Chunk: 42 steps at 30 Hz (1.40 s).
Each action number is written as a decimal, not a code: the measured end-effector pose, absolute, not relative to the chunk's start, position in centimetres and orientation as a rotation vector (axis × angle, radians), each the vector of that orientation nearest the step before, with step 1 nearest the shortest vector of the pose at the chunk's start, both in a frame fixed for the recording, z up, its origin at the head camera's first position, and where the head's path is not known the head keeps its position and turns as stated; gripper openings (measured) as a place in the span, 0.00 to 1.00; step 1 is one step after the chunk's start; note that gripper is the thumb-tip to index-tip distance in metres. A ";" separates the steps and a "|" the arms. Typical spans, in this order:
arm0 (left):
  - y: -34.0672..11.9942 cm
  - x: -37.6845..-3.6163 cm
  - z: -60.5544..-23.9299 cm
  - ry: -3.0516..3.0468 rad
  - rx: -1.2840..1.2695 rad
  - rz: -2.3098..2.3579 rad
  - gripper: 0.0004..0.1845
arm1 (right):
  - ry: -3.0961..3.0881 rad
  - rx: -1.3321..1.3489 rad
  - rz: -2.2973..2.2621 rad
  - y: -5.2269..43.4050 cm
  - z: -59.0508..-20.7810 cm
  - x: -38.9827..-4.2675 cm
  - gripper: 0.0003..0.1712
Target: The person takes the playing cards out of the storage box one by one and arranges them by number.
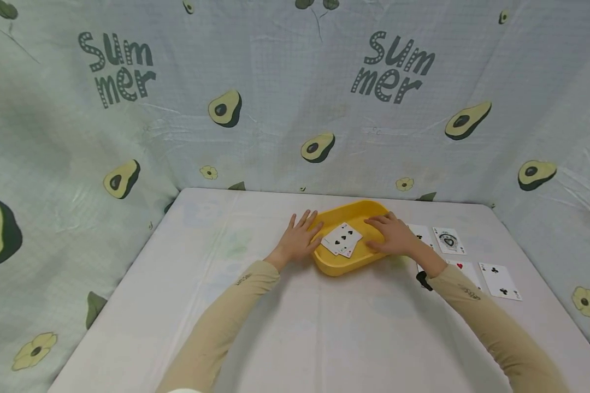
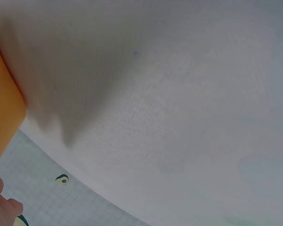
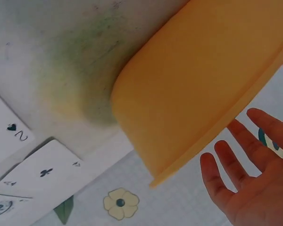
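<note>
- White desk (image 1: 324, 327) fills the foreground, with a pale cloth backdrop (image 1: 275, 109) printed with avocados and the word "Summer" behind it.
- Left hand (image 1: 297, 240) lies with fingers straight and spread, touching the left rim of a yellow tray (image 1: 346, 265).
- Right hand (image 1: 393, 234) rests on the tray's right rim, fingers straight and slightly spread; whether the thumb hooks under the rim cannot be told.
- Yellow tray sits at the middle of the desk, between the two hands.
- Inside the tray lies a small stack of playing cards (image 1: 342, 238), face up, a spade card on top.
- More loose cards (image 1: 499, 280) lie face up on the desk to the right of the tray, near the right forearm.
- Both arms wear beige sleeves (image 1: 226, 322).
</note>
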<state>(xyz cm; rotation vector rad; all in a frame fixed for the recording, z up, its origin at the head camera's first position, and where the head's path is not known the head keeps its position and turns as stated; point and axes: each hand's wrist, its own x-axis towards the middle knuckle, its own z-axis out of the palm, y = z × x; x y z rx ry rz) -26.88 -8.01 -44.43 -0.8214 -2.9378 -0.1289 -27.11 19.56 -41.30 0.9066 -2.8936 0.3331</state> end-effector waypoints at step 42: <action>-8.2 -26.6 -44.5 -2.926 -0.840 -0.122 0.26 | -3.265 0.778 0.112 13.5 -44.0 -28.3 0.36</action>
